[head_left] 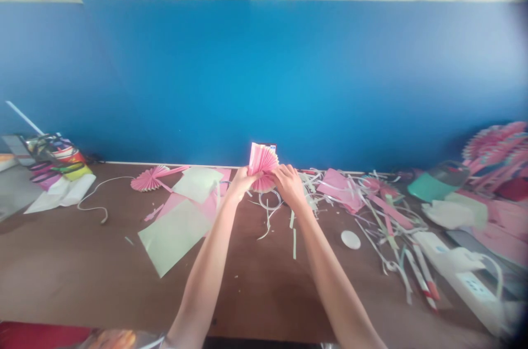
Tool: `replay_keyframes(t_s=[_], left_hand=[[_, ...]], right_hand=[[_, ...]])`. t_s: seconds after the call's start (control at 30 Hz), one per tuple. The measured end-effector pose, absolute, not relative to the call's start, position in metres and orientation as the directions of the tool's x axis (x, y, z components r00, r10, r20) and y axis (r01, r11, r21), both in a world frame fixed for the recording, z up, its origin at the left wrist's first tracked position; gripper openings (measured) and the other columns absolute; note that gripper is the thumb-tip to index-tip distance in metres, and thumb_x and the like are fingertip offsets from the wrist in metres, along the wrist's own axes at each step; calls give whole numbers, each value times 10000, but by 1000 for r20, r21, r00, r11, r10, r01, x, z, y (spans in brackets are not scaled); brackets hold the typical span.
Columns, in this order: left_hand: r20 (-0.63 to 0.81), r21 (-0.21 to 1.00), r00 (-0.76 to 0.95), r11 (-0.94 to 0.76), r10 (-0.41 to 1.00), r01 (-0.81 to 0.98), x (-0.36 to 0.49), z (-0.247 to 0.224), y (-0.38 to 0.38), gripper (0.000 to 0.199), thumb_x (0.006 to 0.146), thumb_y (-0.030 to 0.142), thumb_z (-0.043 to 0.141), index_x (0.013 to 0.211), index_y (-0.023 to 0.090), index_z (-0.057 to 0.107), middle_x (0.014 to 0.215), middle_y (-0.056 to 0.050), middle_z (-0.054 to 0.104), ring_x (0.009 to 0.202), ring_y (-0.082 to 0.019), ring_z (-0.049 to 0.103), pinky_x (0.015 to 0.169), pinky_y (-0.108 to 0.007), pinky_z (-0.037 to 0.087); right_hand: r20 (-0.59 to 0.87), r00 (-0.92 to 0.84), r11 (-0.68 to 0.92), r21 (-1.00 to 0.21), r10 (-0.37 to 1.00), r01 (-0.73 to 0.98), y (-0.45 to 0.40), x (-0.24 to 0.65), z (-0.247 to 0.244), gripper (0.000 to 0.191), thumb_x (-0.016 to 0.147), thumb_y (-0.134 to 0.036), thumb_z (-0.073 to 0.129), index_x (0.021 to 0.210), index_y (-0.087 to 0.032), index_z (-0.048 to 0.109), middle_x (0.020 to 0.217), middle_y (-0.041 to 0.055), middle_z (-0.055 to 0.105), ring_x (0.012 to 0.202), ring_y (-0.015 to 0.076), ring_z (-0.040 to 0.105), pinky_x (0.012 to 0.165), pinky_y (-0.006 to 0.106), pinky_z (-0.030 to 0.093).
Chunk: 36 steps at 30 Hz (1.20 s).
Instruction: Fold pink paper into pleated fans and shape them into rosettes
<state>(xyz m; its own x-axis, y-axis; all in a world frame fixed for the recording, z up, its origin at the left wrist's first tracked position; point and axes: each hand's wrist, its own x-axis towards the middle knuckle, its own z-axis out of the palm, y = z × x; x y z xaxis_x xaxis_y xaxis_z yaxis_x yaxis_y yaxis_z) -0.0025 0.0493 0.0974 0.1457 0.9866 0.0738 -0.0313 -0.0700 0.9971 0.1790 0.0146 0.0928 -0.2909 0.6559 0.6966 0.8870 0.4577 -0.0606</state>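
A pleated pink paper fan point(264, 161), spread partly open and raised above the table, is between my two hands. My left hand point(242, 181) is closed on its left side, the thumb lying across the folds. On the lower right edge, the fingers of my right hand point(289, 181) pinch the paper. A dark-edged object point(271, 147), perhaps a phone, shows just behind the fan and is mostly hidden. Below my hands lie curled white paper strips point(268, 217). Left of them, another pink pleated fan point(149, 178) rests near pale green paper sheets point(177, 236).
A blue partition point(264, 79) stands along the table's back edge. Pink paper and strip scraps point(340, 189), a white disc point(350, 239), markers point(421, 277) and a white power strip point(462, 277) lie right. More pink fans point(497, 145) stand far right; a colourful holder point(61, 159) sits left.
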Motion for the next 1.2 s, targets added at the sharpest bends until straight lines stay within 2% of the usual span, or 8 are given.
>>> replay_keyframes(t_s=[0.2, 0.33, 0.5, 0.73, 0.93, 1.07, 1.2], left_hand=[[92, 996, 277, -82, 956, -46, 4, 101, 45, 436, 670, 426, 768, 966, 122, 670, 835, -81, 693, 744, -194, 622, 706, -312, 470], [71, 997, 208, -72, 976, -6, 1, 100, 45, 429, 643, 435, 787, 920, 127, 672, 773, -65, 682, 762, -212, 625, 703, -306, 471], [53, 998, 105, -57, 993, 41, -1, 97, 49, 419, 612, 432, 807, 880, 144, 661, 701, -34, 658, 768, -210, 620, 681, -283, 457], [125, 990, 221, -136, 967, 33, 6, 101, 42, 410, 694, 466, 733, 930, 135, 681, 777, -60, 683, 691, -182, 608, 615, -273, 446], [148, 987, 257, -161, 955, 28, 12, 99, 41, 408, 720, 444, 717, 988, 137, 696, 859, -86, 702, 763, -201, 625, 694, -302, 471], [143, 988, 262, -153, 954, 16, 10, 100, 41, 435, 713, 446, 718, 1016, 135, 690, 872, -92, 703, 785, -200, 625, 701, -295, 472], [178, 982, 271, -190, 946, 17, 7, 105, 39, 416, 726, 439, 705, 1003, 129, 695, 850, -82, 699, 765, -199, 625, 670, -284, 463]], right_hand=[[681, -332, 463, -12, 653, 886, 14, 177, 94, 170, 961, -192, 426, 941, -192, 594, 919, 73, 596, 852, 223, 447, 745, 324, 299], [677, -315, 446, -22, 665, 895, 17, 176, 89, 200, 963, -165, 387, 861, -177, 559, 882, 84, 565, 804, 221, 438, 716, 320, 300], [677, -322, 470, -40, 662, 882, 19, 176, 88, 206, 972, -174, 374, 882, -175, 560, 906, 90, 572, 797, 218, 448, 737, 325, 324], [683, -316, 498, -80, 658, 863, 17, 177, 92, 145, 957, -250, 456, 949, -191, 588, 946, 85, 595, 869, 224, 479, 783, 325, 340], [665, -321, 490, -77, 674, 869, 18, 176, 89, 182, 961, -235, 438, 862, -190, 584, 908, 84, 593, 880, 226, 485, 772, 321, 333], [653, -336, 514, -97, 679, 852, 17, 180, 91, 175, 951, -197, 430, 931, -189, 604, 934, 81, 605, 884, 223, 489, 791, 321, 349], [648, -383, 580, -113, 658, 807, 16, 187, 94, 266, 904, -87, 414, 1048, -192, 612, 1014, 81, 621, 902, 218, 492, 817, 325, 363]])
